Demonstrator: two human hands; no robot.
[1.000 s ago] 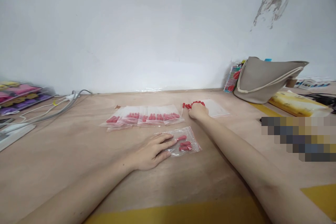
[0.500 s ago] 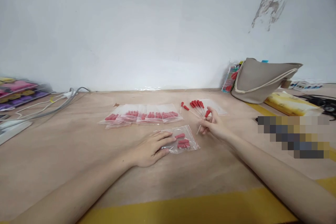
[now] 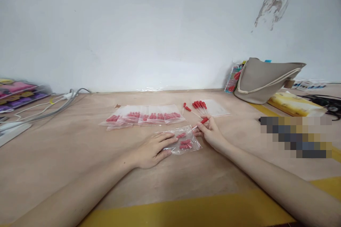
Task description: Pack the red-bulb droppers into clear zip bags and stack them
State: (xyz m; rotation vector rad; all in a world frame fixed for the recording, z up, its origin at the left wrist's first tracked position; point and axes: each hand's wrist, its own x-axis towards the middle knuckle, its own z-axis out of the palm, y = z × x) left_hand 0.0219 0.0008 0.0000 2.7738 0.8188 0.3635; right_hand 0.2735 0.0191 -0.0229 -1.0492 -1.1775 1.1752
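Note:
My left hand [image 3: 154, 150] lies flat, fingers stretched out, over the left part of a clear zip bag [image 3: 196, 144] with several red-bulbed pieces inside. Between the fingers of my right hand [image 3: 213, 133] is a dropper [image 3: 204, 120] with a red rubber bulb. Its clear tube points left, at the right, mouth edge of the bag; whether the tip is inside I cannot tell. Behind my right hand lie several loose red-bulbed droppers [image 3: 199, 104], and two more droppers [image 3: 187, 109] lie a little left of them.
Filled bags [image 3: 149, 117] overlap in a row behind my left hand. A flat whitish bag [image 3: 218, 108] lies behind the loose droppers. At the right stand a grey handbag [image 3: 262, 79] and a yellow packet [image 3: 293, 103]; cables [image 3: 61, 103] and a tray of colourful items [image 3: 21, 92] are at the left.
My right hand has moved left and nearer, bringing the dropper to the bag's edge and tilting it from steep to nearly level. My left hand stays on the bag.

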